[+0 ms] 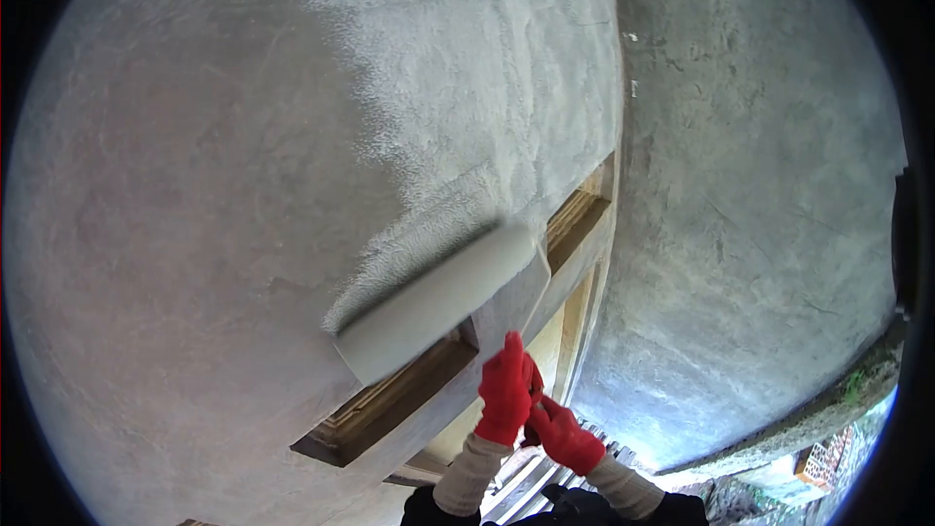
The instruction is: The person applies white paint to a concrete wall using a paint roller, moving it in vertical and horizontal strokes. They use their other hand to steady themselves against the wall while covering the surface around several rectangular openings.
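My left hand (505, 392), in a red glove, is closed round the handle of a paint roller. Just below and to the right, my right hand (568, 436), also gloved in red, is closed on the lower part of the same handle. The wide, pale paint roller (438, 302) lies slanted against a grey plastered surface (195, 185), its wire frame running from the right end down to my left hand. Beyond its upper edge, fresh whitish paint (458, 68) covers part of the plaster. The gloves hide most of the handle.
Two wood-framed recesses, a nearer opening (390, 399) and a farther opening (577, 224), flank the roller. At right, past a corner line, stands another grey plastered surface (750, 185). Wooden slats (531, 487) show below my hands, and brickwork (826, 458) at lower right.
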Tool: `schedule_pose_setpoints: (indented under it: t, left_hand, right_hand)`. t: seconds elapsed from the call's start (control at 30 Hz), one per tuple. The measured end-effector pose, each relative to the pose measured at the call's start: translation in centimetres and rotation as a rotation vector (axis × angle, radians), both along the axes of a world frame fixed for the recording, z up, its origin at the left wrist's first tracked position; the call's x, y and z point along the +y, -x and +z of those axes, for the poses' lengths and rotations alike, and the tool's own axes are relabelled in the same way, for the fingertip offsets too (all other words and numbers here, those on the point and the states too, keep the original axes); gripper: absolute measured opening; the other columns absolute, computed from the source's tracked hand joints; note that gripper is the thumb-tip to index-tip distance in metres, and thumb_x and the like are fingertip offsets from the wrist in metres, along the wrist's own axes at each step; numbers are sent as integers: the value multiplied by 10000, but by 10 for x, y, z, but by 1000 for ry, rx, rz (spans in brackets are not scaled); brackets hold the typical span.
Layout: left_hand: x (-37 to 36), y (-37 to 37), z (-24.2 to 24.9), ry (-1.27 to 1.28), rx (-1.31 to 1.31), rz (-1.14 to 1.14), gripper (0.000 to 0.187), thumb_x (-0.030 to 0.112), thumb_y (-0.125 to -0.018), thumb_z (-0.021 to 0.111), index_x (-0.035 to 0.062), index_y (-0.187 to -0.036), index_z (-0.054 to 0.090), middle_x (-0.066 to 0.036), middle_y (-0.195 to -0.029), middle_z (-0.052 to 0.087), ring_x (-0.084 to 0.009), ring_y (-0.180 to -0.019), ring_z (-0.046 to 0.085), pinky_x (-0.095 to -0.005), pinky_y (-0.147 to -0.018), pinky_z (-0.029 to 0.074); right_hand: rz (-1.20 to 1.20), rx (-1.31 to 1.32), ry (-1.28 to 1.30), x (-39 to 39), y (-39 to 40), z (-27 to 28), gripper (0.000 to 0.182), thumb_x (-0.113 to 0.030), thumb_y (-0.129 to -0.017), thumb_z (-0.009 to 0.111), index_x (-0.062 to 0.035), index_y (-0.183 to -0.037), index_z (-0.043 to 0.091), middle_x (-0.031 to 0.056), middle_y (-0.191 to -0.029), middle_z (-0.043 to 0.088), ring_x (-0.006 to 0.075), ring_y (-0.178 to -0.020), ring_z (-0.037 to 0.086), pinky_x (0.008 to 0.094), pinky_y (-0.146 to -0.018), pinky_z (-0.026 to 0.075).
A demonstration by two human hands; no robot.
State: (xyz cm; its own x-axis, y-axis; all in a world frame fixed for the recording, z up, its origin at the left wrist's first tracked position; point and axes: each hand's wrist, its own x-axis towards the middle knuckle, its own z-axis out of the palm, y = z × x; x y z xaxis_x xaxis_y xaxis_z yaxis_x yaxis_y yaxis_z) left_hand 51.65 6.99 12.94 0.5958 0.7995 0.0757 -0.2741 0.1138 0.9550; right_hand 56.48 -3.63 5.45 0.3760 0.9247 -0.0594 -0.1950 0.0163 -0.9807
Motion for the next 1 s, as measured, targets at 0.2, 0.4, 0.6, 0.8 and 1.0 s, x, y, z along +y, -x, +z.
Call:
schedule_pose_setpoints:
  t: [0.2,0.4,0.6,0.8,1.0]
  left_hand:
    - [-51,16,-67,-390,304,-38,637,417,-1023,288,71,-505,416,-37,-437,442,-152,-401,443,-306,-446,372]
    - [-82,5,-89,60,178,-300,544,422,-990,430,77,-572,476,-20,-486,447,-132,-430,418,-309,-456,348]
    - [-74,-24,-103,198,290,-345,575,487,-972,430,62,-588,476,-38,-517,492,-157,-465,493,-302,-492,413]
    - [-31,-67,-98,107,182,-194,612,488,-990,363,120,-502,341,-28,-448,348,-187,-416,466,-335,-465,423]
    - [5,-96,-47,182,-13,-146,644,507,-988,353,133,-470,270,-19,-424,292,-169,-375,386,-319,-395,340]
  right_hand:
    - [-180,104,99,-58,35,-61,336,-305,-965,514,7,-1087,536,57,-726,584,136,-630,591,331,-617,564]
    - [-416,91,159,-90,44,-77,352,-257,-953,512,-14,-1208,524,44,-745,603,122,-619,589,307,-575,543]
    - [-461,25,288,-86,20,-98,432,-248,-953,498,-20,-1320,476,34,-694,575,117,-558,579,313,-521,554]
    - [-378,-62,222,-39,-31,-77,279,-259,-944,511,4,-1027,550,46,-650,546,135,-532,554,328,-476,539]
    - [-242,-131,185,0,-77,-23,280,-257,-967,492,9,-1041,540,72,-655,564,137,-549,568,337,-485,525]
